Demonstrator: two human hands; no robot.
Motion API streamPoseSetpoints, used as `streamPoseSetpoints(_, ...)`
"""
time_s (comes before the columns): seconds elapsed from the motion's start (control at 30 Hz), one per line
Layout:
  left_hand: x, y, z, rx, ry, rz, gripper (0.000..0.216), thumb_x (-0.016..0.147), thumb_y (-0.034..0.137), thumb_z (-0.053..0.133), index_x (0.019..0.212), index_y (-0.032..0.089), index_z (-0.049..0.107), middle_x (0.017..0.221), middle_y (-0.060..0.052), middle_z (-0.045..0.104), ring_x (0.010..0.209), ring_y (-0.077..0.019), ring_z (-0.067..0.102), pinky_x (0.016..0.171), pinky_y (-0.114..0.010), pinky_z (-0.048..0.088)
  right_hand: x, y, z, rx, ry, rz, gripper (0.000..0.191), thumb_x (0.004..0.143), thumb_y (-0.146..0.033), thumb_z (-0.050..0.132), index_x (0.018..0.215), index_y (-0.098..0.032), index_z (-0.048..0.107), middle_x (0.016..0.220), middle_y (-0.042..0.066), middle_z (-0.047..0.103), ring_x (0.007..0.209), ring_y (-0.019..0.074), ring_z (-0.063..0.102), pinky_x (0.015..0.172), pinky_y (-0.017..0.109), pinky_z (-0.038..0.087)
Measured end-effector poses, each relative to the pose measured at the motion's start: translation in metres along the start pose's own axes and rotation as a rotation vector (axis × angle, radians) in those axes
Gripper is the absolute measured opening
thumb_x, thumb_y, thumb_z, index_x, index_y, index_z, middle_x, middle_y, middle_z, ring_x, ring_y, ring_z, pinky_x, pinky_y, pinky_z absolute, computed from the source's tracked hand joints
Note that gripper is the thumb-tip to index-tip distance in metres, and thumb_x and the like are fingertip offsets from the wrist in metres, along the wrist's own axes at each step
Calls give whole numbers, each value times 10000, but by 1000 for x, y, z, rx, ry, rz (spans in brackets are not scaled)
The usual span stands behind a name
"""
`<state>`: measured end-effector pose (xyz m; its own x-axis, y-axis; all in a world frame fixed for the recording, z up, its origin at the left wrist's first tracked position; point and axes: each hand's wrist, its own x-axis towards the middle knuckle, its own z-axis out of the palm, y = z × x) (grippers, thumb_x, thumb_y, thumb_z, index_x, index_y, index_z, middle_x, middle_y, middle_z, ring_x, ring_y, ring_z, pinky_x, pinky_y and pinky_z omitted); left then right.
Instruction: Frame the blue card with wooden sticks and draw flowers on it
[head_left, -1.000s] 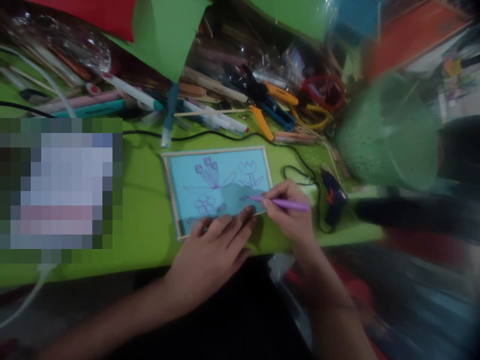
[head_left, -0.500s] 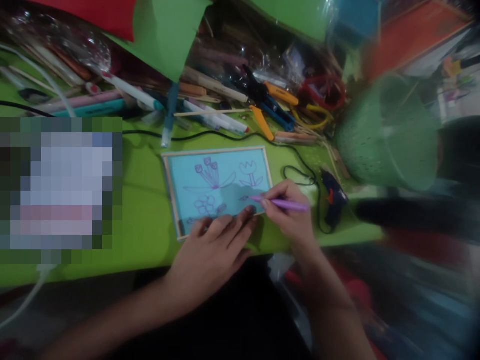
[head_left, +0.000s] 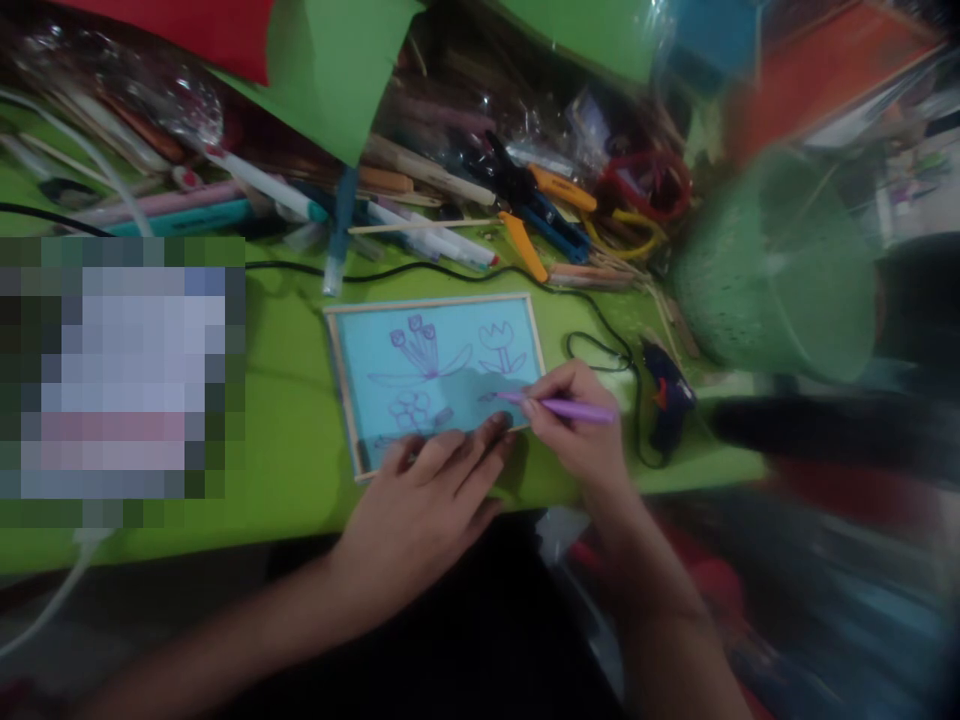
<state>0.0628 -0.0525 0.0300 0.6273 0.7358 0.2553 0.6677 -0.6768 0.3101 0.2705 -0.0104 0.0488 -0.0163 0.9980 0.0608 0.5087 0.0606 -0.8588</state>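
A blue panel [head_left: 360, 340] edged with thin wooden strips lies on the green tabletop, with several purple flower outlines drawn on it. Pinched in my right hand [head_left: 581, 430] is a purple marker [head_left: 577, 409], its tip at a small mark right of the panel's lower middle. My left hand [head_left: 427, 500] rests flat across the panel's lower edge, fingers stretched out and covering part of that edge and the bottom of the lower flower drawing.
Behind the panel runs a black cord [head_left: 420, 272]. Beyond it lie pens, sticks and orange-handled pliers [head_left: 525, 245]. A glue gun [head_left: 666, 395] lies to the right, near a green bin [head_left: 780, 270]. At left is a pixelated object [head_left: 120, 370] with a white cable.
The marker tip has shifted very slightly at the small mark under it. My left hand and the panel stay in place.
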Motion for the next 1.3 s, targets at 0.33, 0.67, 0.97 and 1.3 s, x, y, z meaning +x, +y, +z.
streamPoseSetpoints(0.33,-1,0,1,10,0,1,414,1067,324,517,1436,181,637,1492,-15,655,1075,-267,594,853,-434,439,-1,1,0,-2,7,-45,119,868,-232,736,832,-243,623,733,-40,654,622,117,593,551,246,452)
streamPoseSetpoints(0.67,-2,1,3,6,-1,-5,415,1055,351,546,1428,198,649,1497,15,655,1082,-261,573,857,-433,440,0,-2,2,-86,73,-66,131,866,-256,714,797,-230,605,690,-44,635,586,109,569,530,238,433)
streamPoseSetpoints(0.97,-4,-1,3,-5,5,-9,400,1070,349,527,1421,197,642,1523,13,632,1101,-260,568,867,-437,431,-1,1,1,-92,112,-72,125,864,-227,692,796,-231,587,698,-45,621,597,114,568,554,247,434)
streamPoseSetpoints(1.3,-2,1,3,0,10,-10,397,1085,347,489,1419,200,643,1544,19,608,1092,-260,579,871,-438,426,-5,4,-2,-71,127,-7,145,842,-194,698,785,-229,570,684,-54,592,584,108,536,543,244,412)
